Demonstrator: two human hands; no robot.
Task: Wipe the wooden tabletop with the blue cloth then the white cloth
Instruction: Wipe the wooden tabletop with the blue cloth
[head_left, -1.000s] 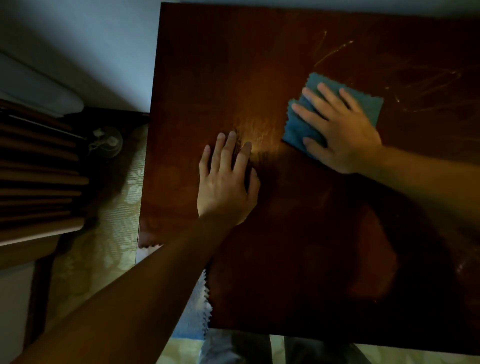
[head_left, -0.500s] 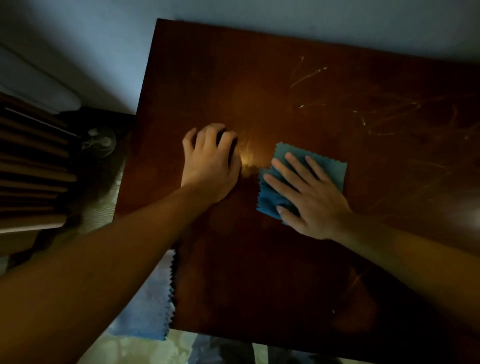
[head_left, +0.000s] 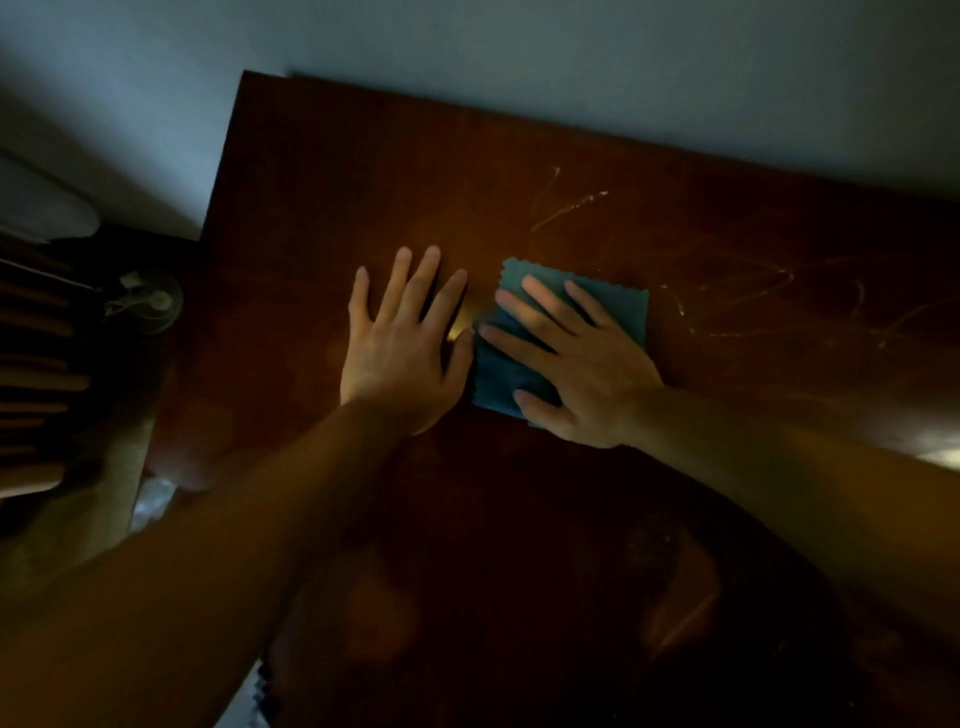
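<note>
1. Wooden tabletop (head_left: 363, 171) — dark reddish board, far edge against a pale wall (head_left: 571, 62). Pale streaks (head_left: 571, 208) mark the far right part; we judge these to be what the wiping is meant to clear, though in this dim light we cannot tell whether they are residue or scratches. The near edge and right side are lost in shadow.

2. Left hand (head_left: 400, 358) — flat on the bare wood, fingers straight and spread, holding nothing. We take it to be bracing the body while the other hand works. Its thumb lies just beside the cloth's left edge; whether they touch we cannot tell.

3. Right hand (head_left: 576, 379) — fingers straight and spread, pressing down on the cloth and not gripping it, a hold suited to sliding fabric across a surface. The fingertips are blurred.

4. Blue cloth (head_left: 623, 312) — lies flat near the middle of the tabletop, under the right hand, zigzag-cut edge showing at its far side. Its near corner is covered by the palm.

5. Pale, zigzag-edged fabric (head_left: 249, 696) — glimpsed below the left forearm at the table's near left corner, mostly hidden. We think it may be the white cloth, waiting its turn, but cannot confirm.

6. Small fan-like object (head_left: 156, 301) — on the floor to the left, too dark to identify.
</note>
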